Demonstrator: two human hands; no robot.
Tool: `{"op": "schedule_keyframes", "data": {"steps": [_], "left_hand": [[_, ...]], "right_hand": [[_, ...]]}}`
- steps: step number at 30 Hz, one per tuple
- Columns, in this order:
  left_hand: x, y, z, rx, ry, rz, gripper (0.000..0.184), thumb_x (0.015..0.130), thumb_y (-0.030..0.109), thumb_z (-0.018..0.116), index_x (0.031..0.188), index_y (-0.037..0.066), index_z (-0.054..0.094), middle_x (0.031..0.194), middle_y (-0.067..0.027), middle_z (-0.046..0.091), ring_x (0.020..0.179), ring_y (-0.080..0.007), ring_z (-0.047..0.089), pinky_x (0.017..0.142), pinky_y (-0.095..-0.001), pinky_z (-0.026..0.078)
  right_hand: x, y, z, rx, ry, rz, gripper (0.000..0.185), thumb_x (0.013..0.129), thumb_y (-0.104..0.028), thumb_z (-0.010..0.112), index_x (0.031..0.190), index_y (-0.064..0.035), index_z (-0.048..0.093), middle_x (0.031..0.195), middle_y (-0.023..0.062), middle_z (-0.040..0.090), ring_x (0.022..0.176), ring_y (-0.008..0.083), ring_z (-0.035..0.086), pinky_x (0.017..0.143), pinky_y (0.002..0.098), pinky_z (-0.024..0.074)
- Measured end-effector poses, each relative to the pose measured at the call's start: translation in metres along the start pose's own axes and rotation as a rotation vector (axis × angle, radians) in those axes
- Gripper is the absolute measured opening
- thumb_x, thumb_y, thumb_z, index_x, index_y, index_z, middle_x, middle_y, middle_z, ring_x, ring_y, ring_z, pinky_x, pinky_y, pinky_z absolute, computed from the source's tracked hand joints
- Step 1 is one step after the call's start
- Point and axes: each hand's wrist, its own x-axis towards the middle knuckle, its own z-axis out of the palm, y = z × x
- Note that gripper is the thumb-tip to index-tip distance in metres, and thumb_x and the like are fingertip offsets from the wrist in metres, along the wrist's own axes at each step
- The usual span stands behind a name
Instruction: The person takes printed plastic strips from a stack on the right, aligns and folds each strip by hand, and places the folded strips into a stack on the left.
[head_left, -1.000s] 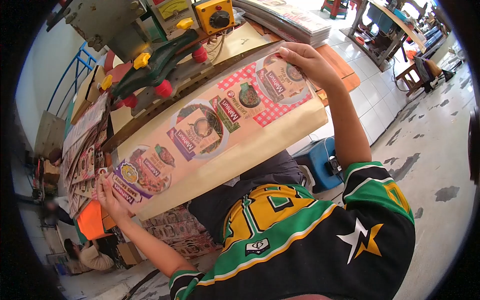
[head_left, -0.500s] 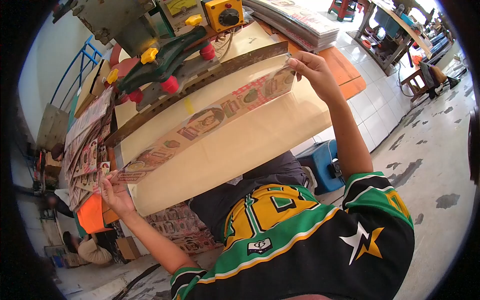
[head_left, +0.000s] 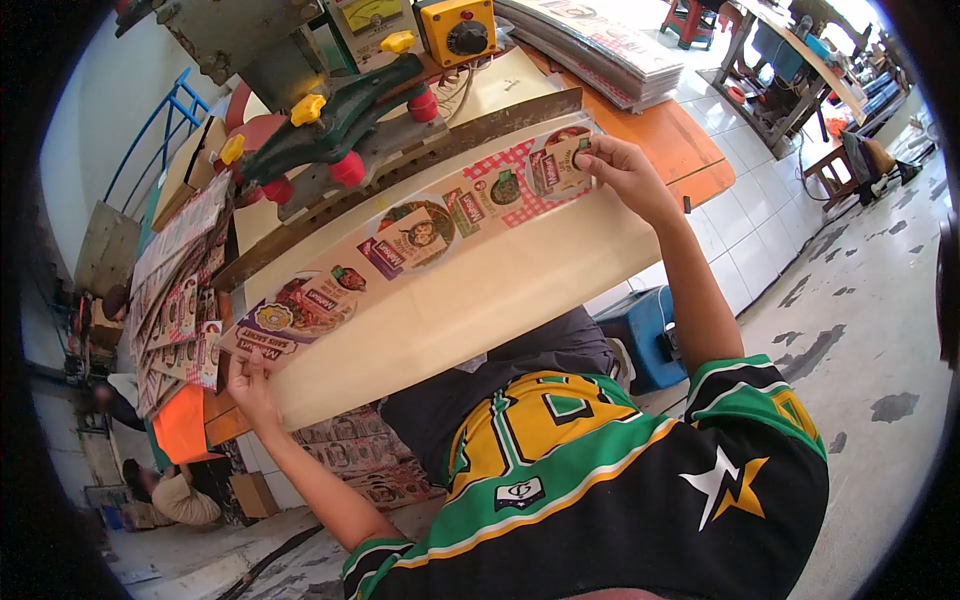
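A long printed plastic strip [head_left: 365,250] with food pictures and red checks lies slantwise over a cream board [head_left: 470,285]. Its lower-left end is pinched between the thumb and fingers of my left hand [head_left: 256,392]. At the upper-right end, the fingertips of my right hand [head_left: 635,175] are closed on the strip's corner. The strip's far edge runs close along a metal bar [head_left: 430,150] of the machine. Above that bar sits a dark green clamp frame [head_left: 330,130] with yellow knobs and red feet.
A heap of printed sheets [head_left: 180,290] stands left of the board, with an orange sheet [head_left: 185,425] below it. Another stack [head_left: 610,50] lies at the back right, near a yellow dial box [head_left: 455,30]. A blue container [head_left: 640,335] stands on the floor. One person [head_left: 185,495] is at lower left.
The strip has turned from tilted and see-through to lying flatter, its printed face now showing clearly. Both hands have shifted slightly right and down with its ends.
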Motion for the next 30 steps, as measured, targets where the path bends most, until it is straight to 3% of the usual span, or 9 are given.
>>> {"op": "schedule_keyframes", "data": {"steps": [3,5,10,12,13,17,19,22,30], "left_hand": [[-0.005,0.002,0.001,0.018,-0.003,0.036,0.039,0.101,0.017,0.068,0.132,-0.002,0.056,0.089,0.0012,0.064,0.080,-0.0062,0.054,0.074,-0.0213,0.044],[-0.005,0.015,0.008,0.033,0.006,0.053,0.043,0.101,0.016,0.068,0.138,-0.002,0.053,0.086,0.0018,0.062,0.077,-0.0056,0.052,0.071,-0.0208,0.042],[-0.004,0.032,0.032,0.438,-0.087,-0.023,0.048,0.103,0.010,0.062,0.149,0.006,0.048,0.075,0.0033,0.054,0.068,-0.0048,0.043,0.064,-0.0210,0.035],[-0.001,0.036,0.042,0.502,-0.068,-0.001,0.044,0.104,0.012,0.060,0.147,0.006,0.052,0.075,0.0027,0.053,0.068,-0.0050,0.042,0.063,-0.0211,0.035],[-0.001,0.036,0.047,0.564,-0.046,0.019,0.041,0.105,0.014,0.058,0.145,0.007,0.055,0.075,0.0021,0.052,0.067,-0.0053,0.041,0.063,-0.0213,0.035],[0.030,0.028,0.051,0.756,-0.088,0.039,0.035,0.106,0.018,0.056,0.137,0.005,0.063,0.083,-0.0053,0.065,0.074,-0.0109,0.056,0.071,-0.0255,0.045],[0.045,0.018,0.052,0.865,-0.090,0.120,0.033,0.106,0.022,0.055,0.130,0.003,0.068,0.105,-0.0147,0.075,0.094,-0.0206,0.068,0.087,-0.0326,0.051],[0.052,0.020,0.062,0.790,-0.112,0.136,0.033,0.105,0.022,0.056,0.127,0.002,0.070,0.121,-0.0188,0.073,0.111,-0.0266,0.069,0.097,-0.0359,0.049],[0.055,0.019,0.064,0.823,-0.072,0.125,0.033,0.105,0.025,0.055,0.125,0.004,0.072,0.114,-0.0176,0.075,0.102,-0.0227,0.070,0.092,-0.0342,0.050]], "right_hand": [[-0.006,0.004,-0.006,-0.241,0.032,0.110,0.024,0.102,-0.028,0.066,0.109,-0.0049,0.067,0.091,-0.0050,0.067,0.081,0.0032,0.057,0.069,0.0231,0.0442],[-0.012,0.010,-0.003,-0.161,0.070,0.150,0.030,0.099,-0.027,0.071,0.113,-0.0014,0.064,0.082,0.0025,0.070,0.071,0.0095,0.061,0.061,0.0278,0.0450],[-0.015,-0.006,0.020,-0.306,0.214,0.161,0.044,0.096,-0.031,0.072,0.129,-0.0065,0.058,0.070,0.0078,0.066,0.063,0.0131,0.059,0.060,0.0310,0.0447],[-0.011,-0.020,0.026,-0.685,0.177,0.214,0.042,0.099,-0.033,0.068,0.135,-0.0136,0.058,0.068,0.0040,0.059,0.065,0.0106,0.056,0.062,0.0297,0.0410],[-0.009,-0.014,0.026,-0.782,0.187,0.187,0.040,0.100,-0.039,0.064,0.134,-0.0198,0.063,0.070,0.0079,0.061,0.067,0.0200,0.060,0.065,0.0363,0.0436],[0.017,0.008,0.026,-0.905,0.201,0.058,0.035,0.101,-0.041,0.060,0.126,-0.0192,0.071,0.088,0.0165,0.072,0.089,0.0363,0.067,0.077,0.0459,0.0484],[0.031,0.020,0.023,-0.956,0.218,-0.008,0.034,0.100,-0.040,0.060,0.125,-0.0194,0.072,0.093,0.0173,0.073,0.092,0.0366,0.067,0.079,0.0460,0.0492],[0.039,0.025,0.021,-1.015,0.223,-0.011,0.032,0.100,-0.039,0.060,0.122,-0.0202,0.074,0.101,0.0186,0.074,0.096,0.0371,0.068,0.082,0.0465,0.0503],[0.048,0.025,0.024,-1.057,0.245,0.111,0.035,0.099,-0.046,0.059,0.118,-0.0219,0.077,0.103,0.0163,0.075,0.097,0.0368,0.068,0.081,0.0476,0.0515]]}}
